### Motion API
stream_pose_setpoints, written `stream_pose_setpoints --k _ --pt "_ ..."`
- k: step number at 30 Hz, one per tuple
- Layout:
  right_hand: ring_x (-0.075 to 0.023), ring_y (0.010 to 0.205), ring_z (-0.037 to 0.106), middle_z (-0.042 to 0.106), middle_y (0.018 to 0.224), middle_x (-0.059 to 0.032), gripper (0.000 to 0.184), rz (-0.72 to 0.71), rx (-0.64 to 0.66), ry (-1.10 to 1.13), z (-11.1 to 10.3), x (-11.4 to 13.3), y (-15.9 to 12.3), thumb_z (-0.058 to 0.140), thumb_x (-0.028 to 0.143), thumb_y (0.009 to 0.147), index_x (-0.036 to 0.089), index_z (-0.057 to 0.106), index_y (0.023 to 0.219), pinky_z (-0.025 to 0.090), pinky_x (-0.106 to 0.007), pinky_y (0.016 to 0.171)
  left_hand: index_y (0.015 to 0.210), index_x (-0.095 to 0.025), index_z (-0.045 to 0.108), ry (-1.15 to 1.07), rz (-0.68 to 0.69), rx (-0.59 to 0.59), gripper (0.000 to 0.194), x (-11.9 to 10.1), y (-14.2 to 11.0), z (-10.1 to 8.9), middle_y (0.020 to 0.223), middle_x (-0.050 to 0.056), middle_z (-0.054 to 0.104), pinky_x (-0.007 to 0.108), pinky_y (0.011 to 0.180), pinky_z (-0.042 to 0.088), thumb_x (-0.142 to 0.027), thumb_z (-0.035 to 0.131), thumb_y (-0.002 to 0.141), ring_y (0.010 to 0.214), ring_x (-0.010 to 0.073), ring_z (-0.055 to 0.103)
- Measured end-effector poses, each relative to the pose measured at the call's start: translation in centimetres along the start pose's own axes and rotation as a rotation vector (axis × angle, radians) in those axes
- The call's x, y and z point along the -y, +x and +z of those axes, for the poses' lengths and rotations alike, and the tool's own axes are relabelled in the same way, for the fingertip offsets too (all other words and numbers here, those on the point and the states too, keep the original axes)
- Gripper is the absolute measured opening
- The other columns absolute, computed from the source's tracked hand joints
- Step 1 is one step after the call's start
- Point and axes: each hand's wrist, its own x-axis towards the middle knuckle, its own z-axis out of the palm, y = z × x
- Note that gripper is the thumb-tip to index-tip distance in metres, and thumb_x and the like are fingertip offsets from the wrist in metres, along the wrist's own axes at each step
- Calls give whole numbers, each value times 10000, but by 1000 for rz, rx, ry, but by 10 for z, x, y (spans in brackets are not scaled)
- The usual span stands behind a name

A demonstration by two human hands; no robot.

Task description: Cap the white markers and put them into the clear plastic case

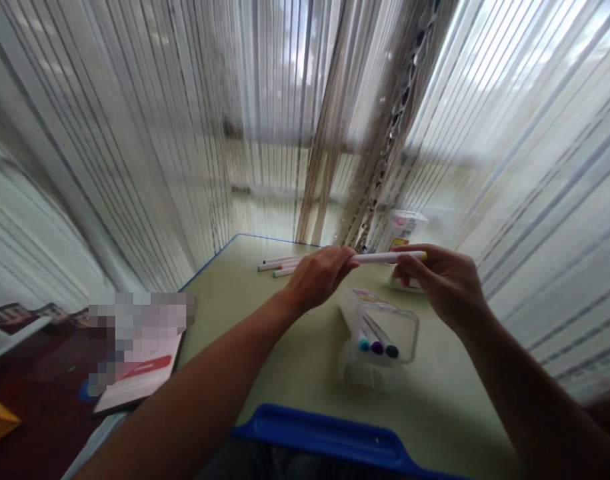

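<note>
Both my hands hold one white marker (385,257) with a yellow end, level above the green table (295,360). My left hand (319,275) is closed round its left end. My right hand (442,277) pinches the yellow end with fingers curled. Under the hands lies a clear plastic marker case (379,337) on its side, with three markers inside showing teal, purple and dark green caps. Three loose white markers (279,265) lie on the table beyond my left hand.
A clear lidded container (405,230) stands at the table's far right by sheer striped curtains (135,133). A blue chair back or table rim (329,437) sits at the near edge. A red and white booklet (139,380) rests on a dark surface to the left.
</note>
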Motion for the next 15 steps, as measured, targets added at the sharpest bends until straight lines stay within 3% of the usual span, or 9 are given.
stream_pose_setpoints --k 7,11,15 --pt "-145 630 708 765 736 -35 221 -68 34 -240 -10 32 -23 755 309 831 190 764 1016 579 -240 586 1106 -179 522 -14 70 -97 210 -6 0 -3 955 75 625 315 740 508 -309 373 1034 860 192 604" --pt "-205 827 761 791 970 -62 198 -336 -119 -625 -19 51 -56 734 250 852 216 759 1045 621 -320 770 1139 -193 507 -70 130 -161 153 -7 -2 -4 1033 87 616 329 789 513 -241 446 1007 922 197 600" --pt "-190 919 756 773 1085 -57 330 -697 -72 -815 -30 72 -92 708 97 845 214 716 1153 611 -293 869 1261 -179 451 -110 88 -205 268 -4 -4 -2 1080 103 592 319 765 509 -253 447 1003 864 184 579"
